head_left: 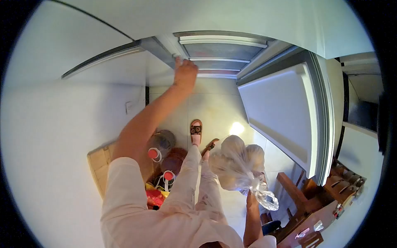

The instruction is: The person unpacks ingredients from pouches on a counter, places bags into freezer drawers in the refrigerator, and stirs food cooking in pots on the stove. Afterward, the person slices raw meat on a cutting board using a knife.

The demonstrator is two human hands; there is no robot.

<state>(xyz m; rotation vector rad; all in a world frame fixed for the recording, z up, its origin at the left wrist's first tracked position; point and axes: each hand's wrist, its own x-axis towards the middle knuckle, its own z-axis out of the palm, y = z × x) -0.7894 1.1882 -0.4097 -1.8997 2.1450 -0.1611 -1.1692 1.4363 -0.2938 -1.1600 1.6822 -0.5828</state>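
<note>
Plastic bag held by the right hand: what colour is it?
The plastic bag is see-through with whitish glints, best seen in the head view.

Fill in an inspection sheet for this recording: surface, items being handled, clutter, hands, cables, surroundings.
Surface: pale tiled floor, with a bright patch of light near the bag.
Job's things: knotted clear plastic bag, bulging, contents unclear; open refrigerator compartment with drawers, its right door swung open.
Clutter: two red-capped jugs beside the person's legs, one nearer the refrigerator, one nearer the person; a red-and-yellow item by them.
Hands: left hand at the compartment's left edge, grip unclear; right hand holding the bag near its knot, partly hidden.
Cables: nothing seen.
Surroundings: white wall at left; brown wooden furniture at right.
</note>
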